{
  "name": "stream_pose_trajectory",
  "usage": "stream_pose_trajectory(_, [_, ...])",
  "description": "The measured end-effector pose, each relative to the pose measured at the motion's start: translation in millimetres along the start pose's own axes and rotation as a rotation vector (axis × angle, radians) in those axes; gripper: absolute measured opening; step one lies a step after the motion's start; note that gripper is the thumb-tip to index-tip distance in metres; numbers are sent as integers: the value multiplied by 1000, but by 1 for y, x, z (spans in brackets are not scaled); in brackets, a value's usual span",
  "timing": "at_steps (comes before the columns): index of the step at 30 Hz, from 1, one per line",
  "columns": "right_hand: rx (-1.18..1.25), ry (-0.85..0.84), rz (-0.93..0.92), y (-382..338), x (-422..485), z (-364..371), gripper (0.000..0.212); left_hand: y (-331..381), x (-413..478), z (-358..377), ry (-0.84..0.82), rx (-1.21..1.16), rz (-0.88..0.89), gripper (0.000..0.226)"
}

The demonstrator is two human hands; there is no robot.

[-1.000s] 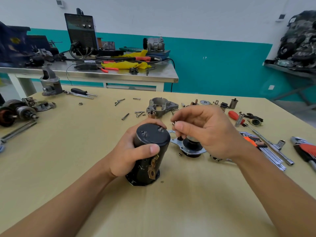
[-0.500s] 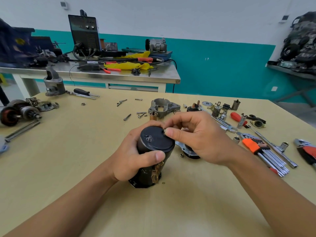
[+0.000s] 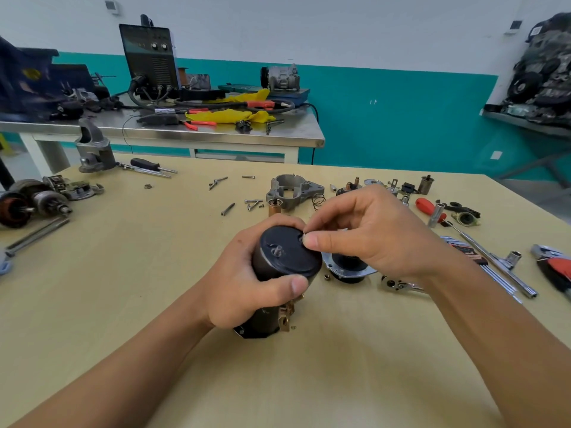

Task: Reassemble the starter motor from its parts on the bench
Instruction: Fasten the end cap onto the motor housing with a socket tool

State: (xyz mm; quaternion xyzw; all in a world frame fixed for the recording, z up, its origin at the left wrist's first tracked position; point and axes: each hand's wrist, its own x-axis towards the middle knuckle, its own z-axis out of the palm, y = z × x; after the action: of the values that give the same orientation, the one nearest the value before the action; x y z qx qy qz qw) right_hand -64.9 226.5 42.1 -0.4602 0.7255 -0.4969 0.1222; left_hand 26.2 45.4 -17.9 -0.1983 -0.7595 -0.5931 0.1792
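A black cylindrical starter motor body (image 3: 285, 257) stands upright on the wooden bench (image 3: 154, 273), with a black end cap on top and a brass terminal low on its side. My left hand (image 3: 247, 282) grips the body around its middle. My right hand (image 3: 364, 233) pinches a small screw between thumb and forefinger at a hole near the cap's right edge. A short stud sticks up from the cap's centre. Behind lie a grey drive housing (image 3: 292, 189) and a black part on a metal plate (image 3: 349, 267).
Loose bolts (image 3: 228, 208) and screws lie behind the motor. An armature (image 3: 27, 202) sits at the far left. A ratchet (image 3: 398, 285), hex keys (image 3: 491, 267), sockets and a red-handled screwdriver (image 3: 428, 206) crowd the right side. A steel table (image 3: 185, 131) with equipment stands beyond.
My right hand came down from above the black plate part to the end cap and now holds the small screw at the cap's hole. The left hand kept its grip.
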Motion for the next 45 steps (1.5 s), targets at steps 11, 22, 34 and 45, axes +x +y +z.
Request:
stream_pose_trajectory(11, [20,38,21,-1,-4,5,7,2,1,3,7,21,12,53])
stream_pose_trajectory(22, [-40,242,-65,-1,-2,20,59,1,3,1,-19,50,12,54])
stream_pose_trajectory(34, [-170,162,-96,4,-2,17,12,0,1,0,-1,28,5,50])
stream_pose_trajectory(45, [-158,159,-177,11,0,16,9,0,2,0,4,33,-8,51])
